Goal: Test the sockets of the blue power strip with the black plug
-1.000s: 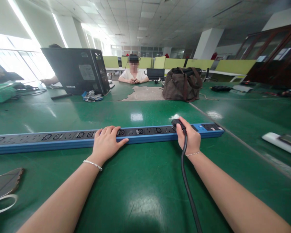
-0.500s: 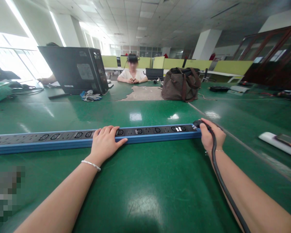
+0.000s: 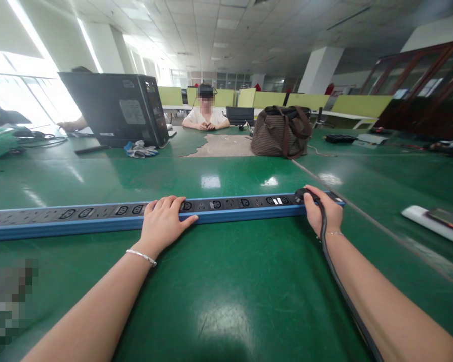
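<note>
The blue power strip (image 3: 234,216) runs from the frame's left edge to right of centre, where the right grip (image 3: 324,211) pinches a black plug (image 3: 300,195); the left grip (image 3: 163,218), thumb spread, rests across the strip.

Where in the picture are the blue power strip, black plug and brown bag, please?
Blue power strip (image 3: 230,216): head view, on its front side.
Black plug (image 3: 300,195): head view, on its exposed end.
Brown bag (image 3: 271,131): head view, on its front side.
</note>
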### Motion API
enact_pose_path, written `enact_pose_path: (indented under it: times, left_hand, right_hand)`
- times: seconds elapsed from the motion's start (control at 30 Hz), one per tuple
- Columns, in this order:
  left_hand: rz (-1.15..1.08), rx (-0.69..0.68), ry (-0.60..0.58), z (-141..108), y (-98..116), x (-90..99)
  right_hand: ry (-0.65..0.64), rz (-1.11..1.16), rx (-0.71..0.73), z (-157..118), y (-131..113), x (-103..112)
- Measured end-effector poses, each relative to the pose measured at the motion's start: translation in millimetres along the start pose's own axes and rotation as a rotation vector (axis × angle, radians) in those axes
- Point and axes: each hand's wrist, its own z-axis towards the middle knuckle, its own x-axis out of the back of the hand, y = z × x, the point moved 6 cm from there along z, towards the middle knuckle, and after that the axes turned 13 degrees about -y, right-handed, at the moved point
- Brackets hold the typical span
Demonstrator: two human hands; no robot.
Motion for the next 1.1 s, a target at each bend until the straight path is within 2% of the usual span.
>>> enact_pose_path:
  times: [0.1, 0.43, 0.83, 1.1]
  left_hand:
    - [0.003, -0.004, 0.004, -0.5, 0.6, 0.3]
    - [0.011, 0.000, 0.001, 0.1, -0.1, -0.2]
    - [-0.005, -0.002, -0.003, 0.7, -0.5, -0.7]
    - [0.000, 0.001, -0.007, 0.9, 0.0, -0.8]
  right_hand:
    - [-0.009, -0.008, -0.037, 1.0, 3.5, -1.3]
    - [-0.046, -0.053, -0.027, 1.5, 0.2, -4.2]
    - [-0.088, -0.097, 0.035, -2.2, -1.5, -6.8]
    - [-0.159, -0.249, 0.126, -4.7, -6.4, -6.1]
